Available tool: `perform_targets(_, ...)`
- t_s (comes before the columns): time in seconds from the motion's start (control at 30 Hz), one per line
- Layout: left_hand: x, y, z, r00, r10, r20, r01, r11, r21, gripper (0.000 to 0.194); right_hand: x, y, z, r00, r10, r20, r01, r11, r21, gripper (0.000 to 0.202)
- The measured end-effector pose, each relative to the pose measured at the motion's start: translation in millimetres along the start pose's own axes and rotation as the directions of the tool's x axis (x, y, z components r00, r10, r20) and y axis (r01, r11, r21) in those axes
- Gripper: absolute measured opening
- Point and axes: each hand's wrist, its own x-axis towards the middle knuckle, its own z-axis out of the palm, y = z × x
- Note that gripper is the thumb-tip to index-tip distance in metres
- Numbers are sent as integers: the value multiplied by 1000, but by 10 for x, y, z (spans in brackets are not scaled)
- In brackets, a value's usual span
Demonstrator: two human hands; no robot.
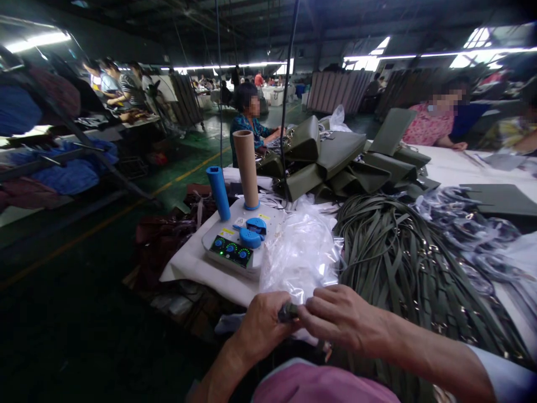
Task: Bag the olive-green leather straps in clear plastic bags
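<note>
Close to my body, my left hand [267, 320] is closed round a small bundled dark green strap [287, 312], its folded end showing between thumb and fingers. The fingers of my right hand [335, 314] pinch the same bundle from the other side. Much of the bundle is hidden by my fingers. Just beyond my hands lies a heap of clear plastic bags [304, 246]. A large pile of dark green straps [390, 240] with metal clasps spreads to the right of them.
A white machine [229, 253] with blue knobs carries a brown cardboard tube [246, 168] and a blue spindle [218, 193]. Green bags [339, 151] are heaped behind. Plastic-wrapped straps [465, 224] lie at right. Co-workers sit across the table [499, 173]. A black cable [286, 101] hangs down.
</note>
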Motion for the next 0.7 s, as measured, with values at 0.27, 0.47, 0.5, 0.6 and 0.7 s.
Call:
perform_targets(0.27, 10, 17, 180, 849, 387, -361, -162, 839, 519, 50, 231, -31, -38, 815, 502, 289, -535, 459, 709, 14)
perform_targets(0.47, 3, 91, 148, 950, 130, -285, -40, 953, 300, 33, 196, 59, -2, 709, 555, 436, -613, 177, 770, 15)
perform_targets(0.5, -1, 101, 138, 973, 50, -225, 0, 976, 217, 28, 184, 56, -2, 730, 540, 419, -611, 243, 753, 12)
perform_targets(0.6, 6, 124, 121, 997, -66, -51, 65, 998, -24, 16, 173, 0, 1, 847, 443, 295, -511, 521, 684, 9)
perform_targets(0.7, 21, 135, 74, 991, -96, 96, 116, 968, -222, 15, 178, -45, -1, 932, 298, 206, -360, 698, 619, 8)
